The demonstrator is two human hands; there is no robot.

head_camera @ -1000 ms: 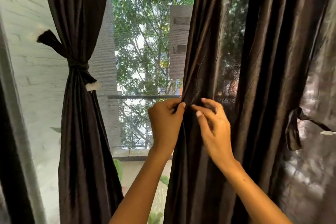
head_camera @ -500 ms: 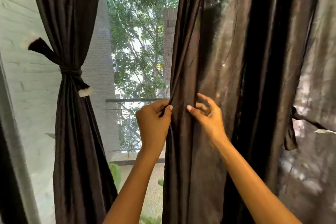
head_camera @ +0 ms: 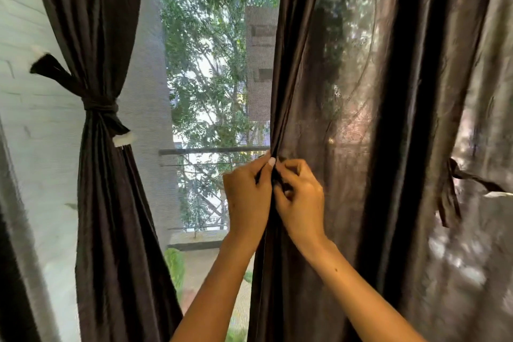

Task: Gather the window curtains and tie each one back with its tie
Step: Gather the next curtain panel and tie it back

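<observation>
Two dark brown curtains hang at the window. The left curtain [head_camera: 105, 203] is gathered and bound at mid height by its dark tie [head_camera: 101, 107] with white ends. The right curtain [head_camera: 361, 119] hangs spread out in loose folds. My left hand [head_camera: 247, 197] pinches its left edge between thumb and fingers. Right beside it, my right hand [head_camera: 301, 203] has its fingers closed on a fold of the same curtain. The two hands touch. At the right, that curtain's tie [head_camera: 455, 189] hangs loose.
Between the curtains a mesh window screen [head_camera: 211, 64] shows trees, a building and a balcony railing [head_camera: 211, 150] outside. A white brick wall [head_camera: 30, 147] lies behind the left curtain. Another dark strip hangs at the far left edge.
My right hand has moved left to meet my left hand and closed on a fold of the right curtain. Both hands sit slightly lower than before.
</observation>
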